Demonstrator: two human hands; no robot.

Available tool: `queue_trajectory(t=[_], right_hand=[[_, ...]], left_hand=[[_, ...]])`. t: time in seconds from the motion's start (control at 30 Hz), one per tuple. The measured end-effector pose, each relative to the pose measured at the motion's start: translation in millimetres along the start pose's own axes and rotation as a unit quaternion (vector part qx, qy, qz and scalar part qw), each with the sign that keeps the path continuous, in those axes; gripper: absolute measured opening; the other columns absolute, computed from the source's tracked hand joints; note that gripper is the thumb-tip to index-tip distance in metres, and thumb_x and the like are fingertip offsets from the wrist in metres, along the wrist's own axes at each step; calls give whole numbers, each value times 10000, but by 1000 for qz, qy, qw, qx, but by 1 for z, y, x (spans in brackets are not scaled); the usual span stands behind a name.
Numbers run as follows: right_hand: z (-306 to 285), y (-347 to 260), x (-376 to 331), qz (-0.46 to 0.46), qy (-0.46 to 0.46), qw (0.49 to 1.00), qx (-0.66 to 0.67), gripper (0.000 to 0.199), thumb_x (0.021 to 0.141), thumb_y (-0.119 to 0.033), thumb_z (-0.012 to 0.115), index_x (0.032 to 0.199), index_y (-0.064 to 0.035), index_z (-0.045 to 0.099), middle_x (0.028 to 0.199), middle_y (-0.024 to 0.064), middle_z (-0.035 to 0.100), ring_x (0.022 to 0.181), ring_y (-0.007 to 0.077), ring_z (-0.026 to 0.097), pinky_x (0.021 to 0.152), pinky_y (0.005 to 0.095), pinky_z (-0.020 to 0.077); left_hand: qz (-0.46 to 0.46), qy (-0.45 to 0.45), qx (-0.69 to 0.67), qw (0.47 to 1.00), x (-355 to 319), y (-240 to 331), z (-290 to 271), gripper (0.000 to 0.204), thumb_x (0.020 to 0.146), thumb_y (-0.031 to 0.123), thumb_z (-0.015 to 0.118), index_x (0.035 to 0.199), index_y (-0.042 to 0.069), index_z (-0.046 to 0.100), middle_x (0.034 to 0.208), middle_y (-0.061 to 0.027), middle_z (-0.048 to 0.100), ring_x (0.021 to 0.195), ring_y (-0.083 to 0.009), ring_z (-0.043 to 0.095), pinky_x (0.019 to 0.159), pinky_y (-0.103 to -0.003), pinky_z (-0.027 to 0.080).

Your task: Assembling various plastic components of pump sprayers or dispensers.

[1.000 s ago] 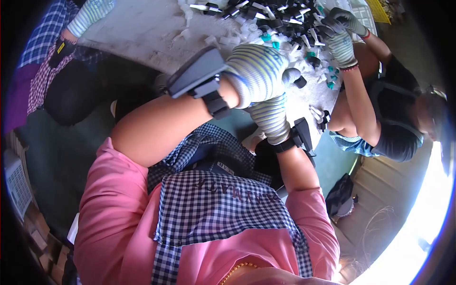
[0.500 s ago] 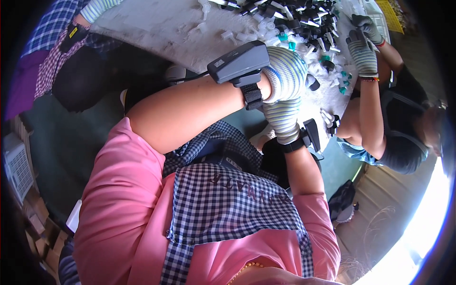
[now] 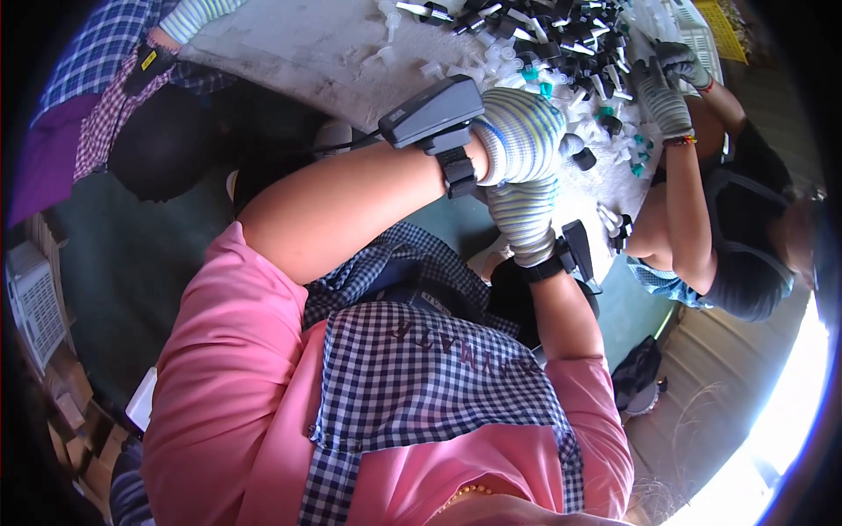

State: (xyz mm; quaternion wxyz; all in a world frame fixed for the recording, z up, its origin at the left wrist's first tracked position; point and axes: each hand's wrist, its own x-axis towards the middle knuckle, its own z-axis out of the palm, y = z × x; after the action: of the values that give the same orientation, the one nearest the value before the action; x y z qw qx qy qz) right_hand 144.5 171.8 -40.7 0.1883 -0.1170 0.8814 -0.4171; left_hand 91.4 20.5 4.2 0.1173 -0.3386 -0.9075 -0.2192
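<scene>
My left hand (image 3: 519, 133) and right hand (image 3: 524, 217), both gloved, meet at the counter's (image 3: 289, 53) near edge; I cannot tell whether their fingers clamp anything. The small black and white plastic parts (image 3: 561, 39) heaped toward the far edge look light, stiff and slippery, best pinched across their bodies.

Head view: looked steeply down from the wearer's head, close over chest and forearms, fisheye-bent edges.

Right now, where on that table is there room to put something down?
The bare grey stretch of the table is free, between the striped-gloved co-worker's hand at the left and the pile of small black and white parts. It is crowded around the left hand, the right hand and the other co-worker's gloved hands.
</scene>
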Motion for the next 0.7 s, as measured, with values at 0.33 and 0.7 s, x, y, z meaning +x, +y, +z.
queue_trajectory(t=[0.33,0.7], right_hand=[[-5,-48,10,-133,90,987,18,353,910,-159,720,1211,-13,608,1061,74,690,957,143,623,849,319,504],[-89,-35,14,-146,208,902,-349,394,811,-189,772,1163,-52,662,943,130,693,819,268,671,774,379,530]], left_hand=[[-193,23,-339,921,8,-25,-11,483,974,494,524,1048,55,711,907,-125,724,851,-270,684,826,-379,523],[-251,226,-602,723,9,-66,-10,232,936,247,666,1120,112,709,977,-23,724,810,-138,681,744,-284,554]])
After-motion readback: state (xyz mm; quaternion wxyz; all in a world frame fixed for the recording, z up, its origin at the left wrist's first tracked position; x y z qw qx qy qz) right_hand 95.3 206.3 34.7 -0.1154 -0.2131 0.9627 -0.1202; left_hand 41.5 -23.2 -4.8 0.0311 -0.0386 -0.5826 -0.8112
